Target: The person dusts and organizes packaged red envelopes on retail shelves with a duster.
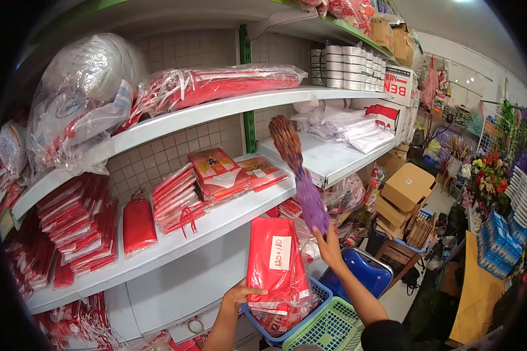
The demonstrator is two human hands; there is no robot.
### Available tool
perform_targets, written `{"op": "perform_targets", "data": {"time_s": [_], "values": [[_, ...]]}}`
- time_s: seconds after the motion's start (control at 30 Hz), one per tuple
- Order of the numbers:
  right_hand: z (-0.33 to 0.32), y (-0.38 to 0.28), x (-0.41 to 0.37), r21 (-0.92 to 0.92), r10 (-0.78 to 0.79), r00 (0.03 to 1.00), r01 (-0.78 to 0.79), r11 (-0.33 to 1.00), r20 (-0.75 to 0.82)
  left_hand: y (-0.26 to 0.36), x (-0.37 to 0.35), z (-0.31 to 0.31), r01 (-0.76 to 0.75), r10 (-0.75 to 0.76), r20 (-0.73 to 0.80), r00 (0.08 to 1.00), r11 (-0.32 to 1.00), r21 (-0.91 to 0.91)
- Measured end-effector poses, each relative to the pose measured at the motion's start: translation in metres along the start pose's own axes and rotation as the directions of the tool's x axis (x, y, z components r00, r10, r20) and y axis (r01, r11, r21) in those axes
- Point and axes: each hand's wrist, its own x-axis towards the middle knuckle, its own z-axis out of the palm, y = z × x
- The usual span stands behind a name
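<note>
My left hand grips the lower left edge of a red packet in clear plastic, with a white label reading "120 x 180". The packet is held above a blue basket. At the right, my right hand is closed round the lower end of a feather duster, purple below and brown above. Its brown tip points up in front of the shelves. Left of it, red packets and flat red packs lie on the middle shelf.
A green basket stands beside the blue one, near a blue stool. Open cardboard boxes are at the right. The upper shelf holds wrapped bundles. Stacked red packs fill the middle shelf's left end.
</note>
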Motion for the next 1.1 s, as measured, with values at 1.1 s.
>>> {"op": "perform_targets", "data": {"time_s": [1.1], "values": [[-0.029,-0.071,-0.195,-0.004,0.083,0.961,-0.085,0.996,0.265,-0.001,-0.154,0.018,-0.253,0.296,-0.01,0.955,0.833,0.492]]}}
